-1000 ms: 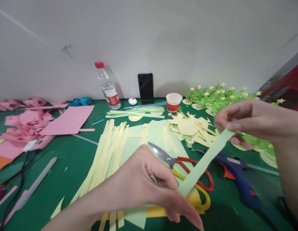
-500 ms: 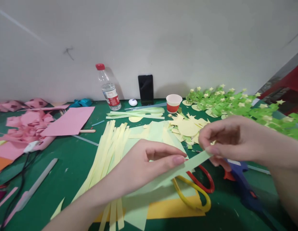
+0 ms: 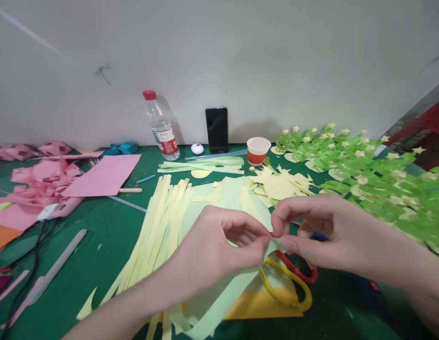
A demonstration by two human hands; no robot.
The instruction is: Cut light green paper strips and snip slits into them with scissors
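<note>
Between the fingertips of both hands is the end of a pale green paper strip (image 3: 224, 302), whose length hangs in a curve toward the front edge. My left hand (image 3: 229, 236) pinches it from the left. Close beside, my right hand (image 3: 311, 229) has its thumb and forefinger closed on the tip. Under the hands lie pale green sheets (image 3: 205, 193) and an orange-yellow sheet (image 3: 254, 304). Scissors with red and yellow handles (image 3: 304, 288) rest just below my right hand. Pale yellow strips (image 3: 153, 226) lie to the left.
Along the wall stand a bottle (image 3: 166, 137), a phone (image 3: 217, 131) and a paper cup (image 3: 258, 151). Green paper plants with stars (image 3: 375, 174) fill the right. Pink paper pieces (image 3: 45, 184), a cable (image 3: 34, 264) and a glue stick (image 3: 58, 267) lie left.
My right hand has moved left, up to my left hand. The strip, stretched between the hands before, now bends and hangs down in front. The view has shifted slightly.
</note>
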